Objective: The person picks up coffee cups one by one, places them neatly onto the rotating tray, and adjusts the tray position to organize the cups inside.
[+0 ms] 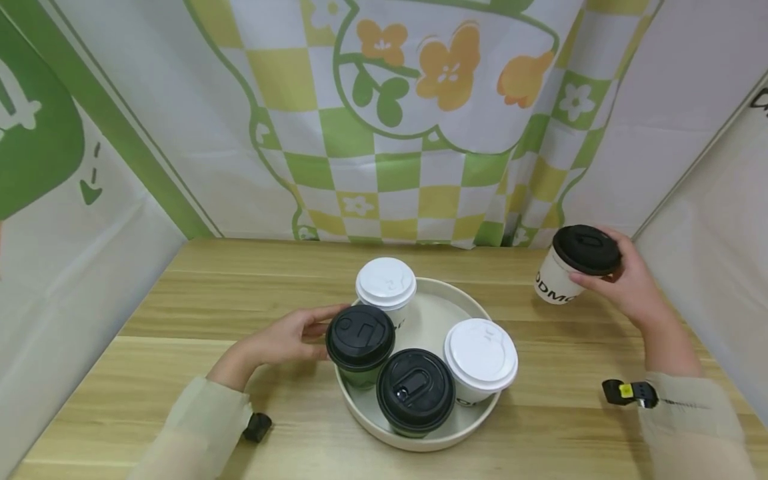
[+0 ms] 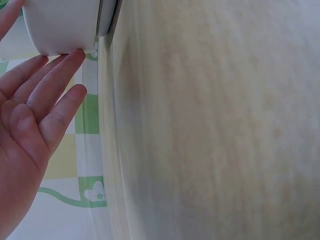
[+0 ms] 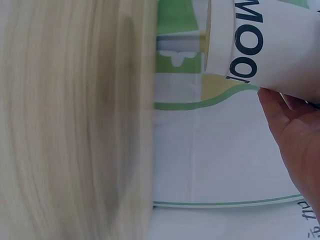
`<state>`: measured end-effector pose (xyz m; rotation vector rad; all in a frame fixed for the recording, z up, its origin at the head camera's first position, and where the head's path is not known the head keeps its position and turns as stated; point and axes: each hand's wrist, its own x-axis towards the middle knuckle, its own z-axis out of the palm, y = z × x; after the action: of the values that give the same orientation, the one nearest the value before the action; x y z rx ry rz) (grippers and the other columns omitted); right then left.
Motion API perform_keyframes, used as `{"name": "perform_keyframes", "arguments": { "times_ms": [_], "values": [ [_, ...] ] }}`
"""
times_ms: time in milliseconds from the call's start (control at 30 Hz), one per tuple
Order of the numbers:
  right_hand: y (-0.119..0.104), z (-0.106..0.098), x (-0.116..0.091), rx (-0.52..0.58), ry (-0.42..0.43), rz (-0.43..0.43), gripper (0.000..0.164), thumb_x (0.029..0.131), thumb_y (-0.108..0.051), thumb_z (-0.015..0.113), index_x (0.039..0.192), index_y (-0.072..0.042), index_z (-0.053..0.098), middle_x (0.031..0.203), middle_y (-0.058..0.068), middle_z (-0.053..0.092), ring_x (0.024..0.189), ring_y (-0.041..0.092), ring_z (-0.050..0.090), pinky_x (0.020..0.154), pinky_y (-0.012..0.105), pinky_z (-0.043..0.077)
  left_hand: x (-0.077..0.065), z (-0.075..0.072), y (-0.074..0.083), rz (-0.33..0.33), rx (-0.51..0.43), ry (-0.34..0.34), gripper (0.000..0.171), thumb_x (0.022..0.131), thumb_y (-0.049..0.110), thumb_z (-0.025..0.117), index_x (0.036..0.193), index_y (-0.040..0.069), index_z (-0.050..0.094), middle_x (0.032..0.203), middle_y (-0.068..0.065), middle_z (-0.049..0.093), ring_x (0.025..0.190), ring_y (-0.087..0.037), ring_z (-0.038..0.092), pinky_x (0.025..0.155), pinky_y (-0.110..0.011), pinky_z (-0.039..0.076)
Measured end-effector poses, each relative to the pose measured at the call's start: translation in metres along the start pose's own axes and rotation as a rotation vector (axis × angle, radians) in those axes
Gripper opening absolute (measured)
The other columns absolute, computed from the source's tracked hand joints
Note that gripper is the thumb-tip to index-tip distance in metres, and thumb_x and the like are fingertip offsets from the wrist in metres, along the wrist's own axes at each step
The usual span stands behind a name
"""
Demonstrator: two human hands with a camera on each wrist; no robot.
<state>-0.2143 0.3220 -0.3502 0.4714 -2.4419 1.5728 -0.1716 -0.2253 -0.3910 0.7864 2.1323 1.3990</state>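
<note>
My right hand (image 1: 633,280) grips a white paper cup (image 1: 555,280) with a black lid, thumb in front and fingers behind. Dark letters run round this cup, and its base hangs above the table in the right wrist view. On the left, my left hand (image 1: 288,339) reaches to a black-lidded cup (image 1: 360,340) at the left side of a round cream tray (image 1: 447,308). Fairly straight fingers touch a pale rounded surface in the left wrist view. The tray also carries another black-lidded cup (image 1: 417,393) and two white-lidded cups, one behind (image 1: 386,283), one right (image 1: 480,353).
The wooden table (image 1: 180,320) spreads around the tray. A white curtain (image 1: 396,173) with green and yellow checks and orange flowers hangs at its far edge. Pale fabric walls close in on both sides. Each wrist wears a small black camera.
</note>
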Motion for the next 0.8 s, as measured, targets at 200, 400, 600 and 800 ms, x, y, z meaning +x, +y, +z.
{"name": "perform_keyframes", "arguments": {
  "times_ms": [200, 400, 600, 800],
  "values": [
    [-0.012, 0.007, -0.005, 0.046, -0.042, -0.065, 0.086, 0.081, 0.017, 0.069, 0.153, -0.013, 0.033, 0.135, -0.017, 0.051, 0.112, -0.007, 0.058, 0.082, 0.006, 0.052, 0.001, -0.001, 0.000, -0.007, 0.022, -0.003, 0.082, 0.088, 0.010, 0.072, 0.155, -0.001, 0.026, 0.160, -0.024, 0.029, 0.140, -0.047, 0.039, 0.114, -0.050, 0.040],
    [-0.019, 0.015, -0.008, 0.126, -0.094, -0.089, 0.086, 0.080, 0.020, 0.068, 0.152, -0.011, 0.033, 0.135, -0.017, 0.052, 0.113, -0.006, 0.059, 0.083, 0.007, 0.053, 0.001, -0.001, 0.000, -0.023, 0.010, -0.010, 0.084, 0.087, 0.010, 0.073, 0.157, 0.003, 0.026, 0.160, -0.022, 0.030, 0.140, -0.047, 0.039, 0.114, -0.053, 0.040],
    [-0.022, 0.020, -0.012, 0.187, -0.119, -0.101, 0.086, 0.079, 0.022, 0.066, 0.152, -0.008, 0.032, 0.135, -0.014, 0.054, 0.115, -0.004, 0.059, 0.086, 0.008, 0.053, 0.005, -0.003, -0.001, -0.025, -0.011, -0.030, 0.085, 0.085, 0.005, 0.071, 0.157, 0.002, 0.025, 0.159, -0.024, 0.032, 0.140, -0.046, 0.041, 0.111, -0.051, 0.044],
    [-0.022, 0.026, -0.014, 0.230, -0.131, -0.121, 0.087, 0.077, 0.025, 0.065, 0.151, -0.007, 0.034, 0.135, -0.012, 0.056, 0.115, -0.002, 0.060, 0.087, 0.010, 0.053, 0.007, -0.006, -0.003, -0.022, -0.020, -0.051, 0.085, 0.085, 0.002, 0.068, 0.156, -0.001, 0.023, 0.156, -0.028, 0.034, 0.136, -0.048, 0.044, 0.107, -0.043, 0.051]
  ]
}}
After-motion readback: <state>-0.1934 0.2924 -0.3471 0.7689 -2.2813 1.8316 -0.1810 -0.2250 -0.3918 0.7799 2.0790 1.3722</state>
